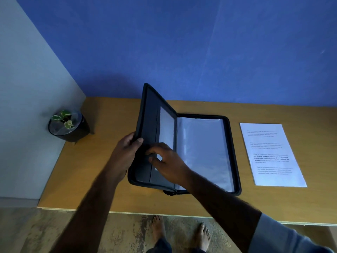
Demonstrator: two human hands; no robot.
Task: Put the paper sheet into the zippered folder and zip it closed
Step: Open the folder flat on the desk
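A black zippered folder (pixel 235 154) lies unzipped on the wooden table (pixel 109 189), its right half flat with clear plastic sleeves showing. Its left cover (pixel 151 110) stands tilted up. My left hand (pixel 125 152) grips the outer edge of that raised cover, thumb on the inside face. My right hand (pixel 166 159) rests on the inner face of the cover near its lower part, fingers bent against it. The printed paper sheet (pixel 271 154) lies flat on the table to the right of the folder, apart from both hands.
A small potted plant (pixel 67 126) in a dark pot stands at the table's back left corner. A blue wall rises behind the table. The table's front edge (pixel 164 214) runs below my arms, with bare feet on the floor beneath.
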